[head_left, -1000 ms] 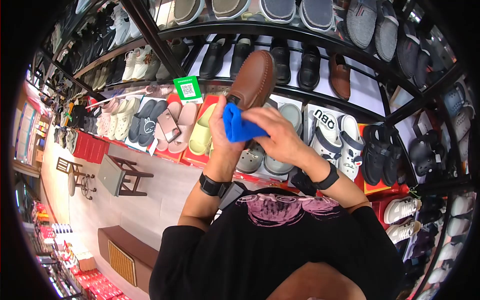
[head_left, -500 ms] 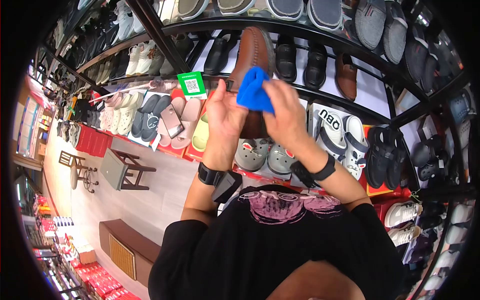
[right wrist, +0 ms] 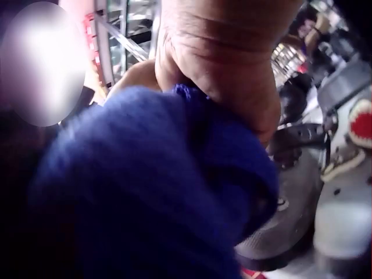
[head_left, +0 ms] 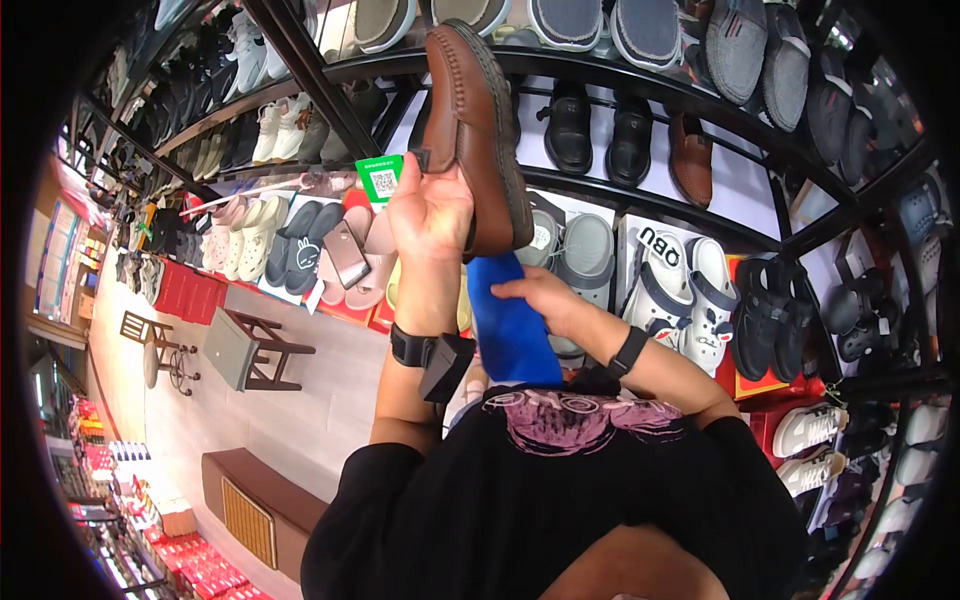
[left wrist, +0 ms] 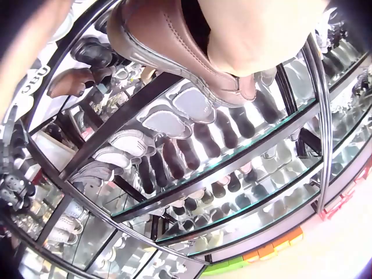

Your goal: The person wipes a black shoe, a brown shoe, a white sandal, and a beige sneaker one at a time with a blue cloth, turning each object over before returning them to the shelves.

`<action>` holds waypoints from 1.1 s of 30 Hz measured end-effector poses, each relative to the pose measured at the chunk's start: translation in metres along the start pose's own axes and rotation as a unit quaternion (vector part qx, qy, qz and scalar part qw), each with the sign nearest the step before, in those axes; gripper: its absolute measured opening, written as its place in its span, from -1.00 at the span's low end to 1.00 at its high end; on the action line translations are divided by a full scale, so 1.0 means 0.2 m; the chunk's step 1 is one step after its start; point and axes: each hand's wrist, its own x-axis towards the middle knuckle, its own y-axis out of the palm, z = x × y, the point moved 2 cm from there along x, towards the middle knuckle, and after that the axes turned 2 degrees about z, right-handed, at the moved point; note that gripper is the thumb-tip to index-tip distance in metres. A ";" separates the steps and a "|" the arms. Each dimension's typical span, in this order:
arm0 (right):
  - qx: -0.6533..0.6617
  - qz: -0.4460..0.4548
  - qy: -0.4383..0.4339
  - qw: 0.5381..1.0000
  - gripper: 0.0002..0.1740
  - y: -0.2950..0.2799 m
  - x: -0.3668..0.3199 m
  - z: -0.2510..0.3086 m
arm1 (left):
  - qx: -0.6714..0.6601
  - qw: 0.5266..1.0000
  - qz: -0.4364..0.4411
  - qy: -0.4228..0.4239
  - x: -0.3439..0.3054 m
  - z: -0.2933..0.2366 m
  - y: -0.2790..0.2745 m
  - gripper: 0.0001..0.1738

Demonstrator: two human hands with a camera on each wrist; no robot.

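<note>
In the head view my left hand [head_left: 430,215] holds a brown leather shoe [head_left: 462,110] up by its opening, toe pointing up and away. Part of its fingers is hidden inside the shoe. The left wrist view shows the stitched brown upper and the dark sole edge of the same shoe [left wrist: 165,43] beside my hand [left wrist: 261,29]. Just below the heel, my right hand [head_left: 548,302] pinches a blue cloth [head_left: 510,335] that hangs down toward my shirt. Close up in the right wrist view, the cloth [right wrist: 145,174] is bunched and blurred under the right hand [right wrist: 226,52].
Shelves of shoes stand in front, with black shoes [head_left: 570,130] and a brown shoe [head_left: 691,160] behind a black rail. Grey clogs [head_left: 583,250], white clogs [head_left: 665,290] and a phone [head_left: 345,252] on pink slides lie nearer. A green QR card [head_left: 380,180] stands beside my left hand.
The shoe has been raised and turned, now showing its side and sole edge. My right hand has drawn the blue cloth from the shoe's upper down below the heel, where it hangs spread out.
</note>
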 end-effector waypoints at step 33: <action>0.244 -0.048 -0.230 0.941 -0.70 -0.40 -0.56 0.34 | 0.536 0.835 0.027 -0.123 0.09 0.41 -0.05 -0.83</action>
